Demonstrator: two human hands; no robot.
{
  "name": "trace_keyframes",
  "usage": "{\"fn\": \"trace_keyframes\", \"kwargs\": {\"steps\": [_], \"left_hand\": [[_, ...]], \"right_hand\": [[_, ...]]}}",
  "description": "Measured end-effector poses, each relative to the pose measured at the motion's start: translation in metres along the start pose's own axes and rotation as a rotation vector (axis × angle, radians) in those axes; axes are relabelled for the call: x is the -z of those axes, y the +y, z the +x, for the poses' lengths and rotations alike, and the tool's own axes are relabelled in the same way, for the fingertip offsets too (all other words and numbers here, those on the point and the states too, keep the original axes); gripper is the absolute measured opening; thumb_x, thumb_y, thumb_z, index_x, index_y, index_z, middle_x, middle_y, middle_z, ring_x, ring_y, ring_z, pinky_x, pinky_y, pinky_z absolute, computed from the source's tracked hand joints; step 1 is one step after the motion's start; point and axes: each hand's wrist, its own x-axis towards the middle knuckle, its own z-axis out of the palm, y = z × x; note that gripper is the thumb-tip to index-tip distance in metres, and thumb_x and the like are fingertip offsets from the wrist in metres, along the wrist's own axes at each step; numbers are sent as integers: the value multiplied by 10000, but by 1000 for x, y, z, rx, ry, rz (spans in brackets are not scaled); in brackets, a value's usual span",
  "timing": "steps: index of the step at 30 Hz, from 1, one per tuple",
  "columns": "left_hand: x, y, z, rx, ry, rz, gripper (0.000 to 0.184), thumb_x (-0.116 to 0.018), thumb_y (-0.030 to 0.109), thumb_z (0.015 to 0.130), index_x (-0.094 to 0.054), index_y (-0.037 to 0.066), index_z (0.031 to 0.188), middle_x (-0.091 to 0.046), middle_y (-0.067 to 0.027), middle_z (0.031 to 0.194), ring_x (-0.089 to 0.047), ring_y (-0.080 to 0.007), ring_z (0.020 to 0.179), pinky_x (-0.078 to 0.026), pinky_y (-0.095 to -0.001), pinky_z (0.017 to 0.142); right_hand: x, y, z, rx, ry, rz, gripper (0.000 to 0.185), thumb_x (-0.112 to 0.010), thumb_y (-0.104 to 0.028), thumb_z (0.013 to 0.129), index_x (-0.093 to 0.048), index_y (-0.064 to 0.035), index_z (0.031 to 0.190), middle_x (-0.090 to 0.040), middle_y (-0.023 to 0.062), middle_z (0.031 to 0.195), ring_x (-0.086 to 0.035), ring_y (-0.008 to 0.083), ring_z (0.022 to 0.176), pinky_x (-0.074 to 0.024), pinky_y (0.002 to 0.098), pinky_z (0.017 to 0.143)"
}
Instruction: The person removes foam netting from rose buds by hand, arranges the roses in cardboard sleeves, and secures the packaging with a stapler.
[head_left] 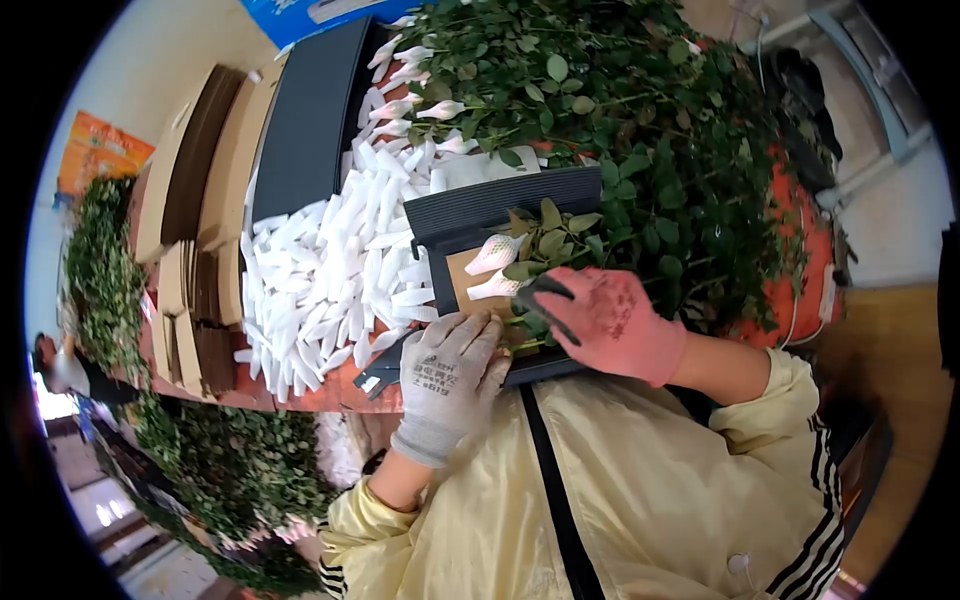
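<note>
My left hand, in a grey-white glove, lies at the near left edge of a black corrugated wrap; its fingers are bent, and whatever is under them is hidden. My right hand, in a pink glove with dark fingertips, is closed round leafy stems just right of the buds. Two rose buds in white net sleeves, an upper one and a lower one, rest on brown card inside the wrap. Green stems show between my two hands.
White foam sleeves are heaped on the red table. Leafy roses pile up at the back and right. Black sheets and cardboard pieces stand at the left. A person is at the far left.
</note>
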Motion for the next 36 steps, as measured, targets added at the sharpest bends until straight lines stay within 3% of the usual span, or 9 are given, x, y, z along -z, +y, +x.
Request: {"fn": "trace_keyframes", "kwargs": {"steps": [1, 2, 7, 9, 16, 19, 28, 32, 36], "left_hand": [[-2, 0, -3, -4, 25, -4, 367, -617, 256, 762, -611, 56, 1070, -601, -66, 1077, -529, -237, 1016, -408, -386, 821], [-4, 1, -3, -2, 27, -15, 331, -607, 238, 772, -619, 63, 1053, -601, -46, 1086, -527, -230, 1008, -407, -383, 822], [-1, 7, -6, 33, 44, 42, 349, -620, 223, 764, -622, 58, 1072, -615, -63, 1087, -540, -248, 1006, -417, -380, 825], [-2, 6, -8, 43, 32, 12, 362, -601, 233, 777, -610, 59, 1094, -606, -61, 1107, -532, -244, 1014, -413, -383, 821], [-3, 6, -10, 28, 4, 24, 353, -588, 219, 781, -607, 62, 1097, -597, -60, 1124, -512, -239, 1036, -405, -388, 830], [-5, 4, -11, 10, 24, 4, 363, -593, 223, 777, -604, 66, 1104, -590, -60, 1142, -506, -239, 1041, -402, -390, 832], [9, -18, -2, 106, -92, -99, 340, -585, 240, 775, -594, 89, 1080, -590, -74, 1077, -561, -251, 919, -436, -377, 771], [-6, -52, 6, 119, 234, -78, 263, -605, 209, 776, -602, 90, 1010, -598, -83, 946, -580, -278, 849, -446, -397, 733], [-13, -67, 13, 125, 23, -150, 175, -596, 160, 782, -626, 102, 944, -599, -101, 850, -583, -300, 804, -453, -402, 707]], "right_hand": [[11, 1, 2, -122, -178, 11, 376, -537, -305, 815, -555, -188, 1172, -492, 81, 1251, -535, 191, 1016, -366, 367, 900], [0, 6, -3, 1, 122, -184, 384, -545, -304, 804, -554, -167, 1162, -497, 94, 1241, -546, 200, 1001, -372, 357, 898], [-18, 17, 21, 79, -22, -306, 421, -571, -283, 779, -543, -103, 1158, -540, 100, 1183, -555, 211, 997, -430, 337, 824], [1, 12, 42, -196, -585, -133, 426, -550, -291, 792, -532, -99, 1172, -553, 83, 1160, -551, 191, 998, -394, 344, 854], [1, -9, 39, -14, -167, -112, 415, -600, -244, 752, -529, -85, 1129, -595, 98, 1042, -596, 258, 886, -473, 354, 723], [-29, 0, 44, -154, -262, 219, 405, -616, -207, 741, -522, -78, 1114, -584, 85, 1074, -575, 252, 950, -461, 367, 769], [-35, -4, 37, -63, -166, 46, 403, -584, -184, 750, -528, -68, 1132, -555, 128, 1061, -586, 259, 882, -467, 365, 732], [-43, -1, 36, 3, -95, 6, 373, -528, -156, 760, -540, -48, 1117, -564, 138, 983, -600, 247, 833, -478, 350, 696], [-43, 0, 39, -40, -165, 16, 363, -508, -141, 771, -537, -42, 1119, -567, 145, 983, -599, 251, 836, -479, 347, 702]]}}
